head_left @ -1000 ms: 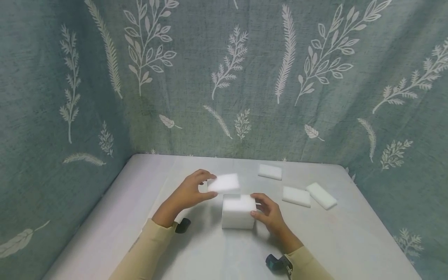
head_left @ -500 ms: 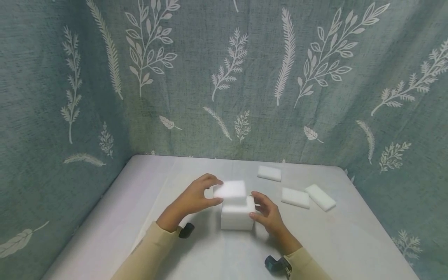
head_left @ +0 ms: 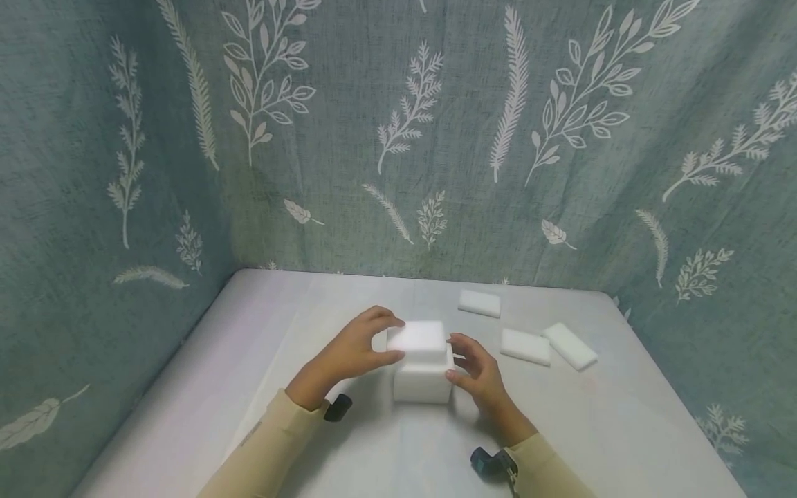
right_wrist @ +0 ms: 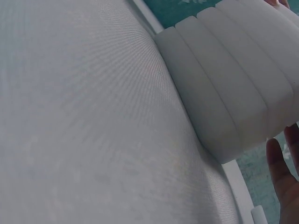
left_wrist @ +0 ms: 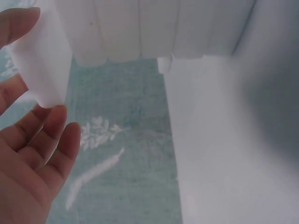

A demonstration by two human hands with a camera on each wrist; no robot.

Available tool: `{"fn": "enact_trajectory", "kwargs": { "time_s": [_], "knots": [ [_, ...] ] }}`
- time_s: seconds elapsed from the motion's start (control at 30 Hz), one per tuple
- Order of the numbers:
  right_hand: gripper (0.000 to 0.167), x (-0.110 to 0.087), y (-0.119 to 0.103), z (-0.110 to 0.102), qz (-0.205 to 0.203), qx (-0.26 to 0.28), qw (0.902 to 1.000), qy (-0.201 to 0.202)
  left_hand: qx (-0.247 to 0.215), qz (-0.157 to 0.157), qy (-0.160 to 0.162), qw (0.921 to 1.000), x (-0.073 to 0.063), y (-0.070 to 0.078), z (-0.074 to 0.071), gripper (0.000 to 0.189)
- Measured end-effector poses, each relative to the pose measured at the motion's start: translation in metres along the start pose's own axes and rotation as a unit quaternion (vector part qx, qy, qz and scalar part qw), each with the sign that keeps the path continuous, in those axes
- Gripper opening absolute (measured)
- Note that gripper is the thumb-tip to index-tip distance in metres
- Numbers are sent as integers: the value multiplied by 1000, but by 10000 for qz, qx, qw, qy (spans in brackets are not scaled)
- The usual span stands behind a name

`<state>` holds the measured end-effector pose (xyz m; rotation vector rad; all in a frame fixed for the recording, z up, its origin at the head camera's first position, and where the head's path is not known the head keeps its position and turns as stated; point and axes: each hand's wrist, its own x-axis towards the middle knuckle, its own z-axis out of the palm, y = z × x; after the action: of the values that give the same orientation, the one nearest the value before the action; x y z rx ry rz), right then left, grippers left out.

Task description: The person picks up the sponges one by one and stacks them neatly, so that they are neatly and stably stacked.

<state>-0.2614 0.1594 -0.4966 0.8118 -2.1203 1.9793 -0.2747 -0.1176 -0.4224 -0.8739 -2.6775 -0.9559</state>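
Note:
Near the middle of the table, several white rectangular sponges lie flat in a stack (head_left: pixel 423 387). My left hand (head_left: pixel 356 349) pinches another white sponge (head_left: pixel 418 337) by its left end, thumb on the near side and fingers on the far side. This sponge overlaps the stack's top, set slightly back and left. In the left wrist view, the held sponge (left_wrist: pixel 44 60) stands apart from the stack's layered side (left_wrist: pixel 154 28). At the stack's right end, my right hand (head_left: pixel 481 373) holds it between thumb and fingers. The right wrist view shows fingertips (right_wrist: pixel 275 154) right at the layers.
Three loose white sponges lie to the right: one at the back (head_left: pixel 479 303), one nearer (head_left: pixel 526 346), and one slanted beside it (head_left: pixel 569 346). A leaf-patterned green curtain (head_left: pixel 349 138) surrounds the white table (head_left: pixel 349 456) at back and sides.
My left hand has brought its sponge rightward, from beyond the stack's left back corner to over the stack's top. The right hand stays at the stack's right end.

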Motion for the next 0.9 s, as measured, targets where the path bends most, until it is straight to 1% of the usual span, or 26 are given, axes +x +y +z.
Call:
{"fn": "enact_trajectory", "kwargs": {
  "time_s": [0.2,0.37,0.47,0.6,0.9],
  "knots": [
    [62,2,-5,0,36,114,9999,66,-1,-49,-74,10000,2,5,2,49],
    [58,1,-22,2,58,72,10000,36,-8,-100,-178,9998,1,7,7,49],
    [56,0,-30,4,4,18,10000,45,-4,-116,-240,9996,0,8,9,50],
    [55,0,-32,4,-67,-15,9999,119,14,-112,-275,9996,1,9,10,51],
    [56,1,-34,5,9,23,9998,187,67,-261,-421,9988,0,12,11,50]
  ]
}}
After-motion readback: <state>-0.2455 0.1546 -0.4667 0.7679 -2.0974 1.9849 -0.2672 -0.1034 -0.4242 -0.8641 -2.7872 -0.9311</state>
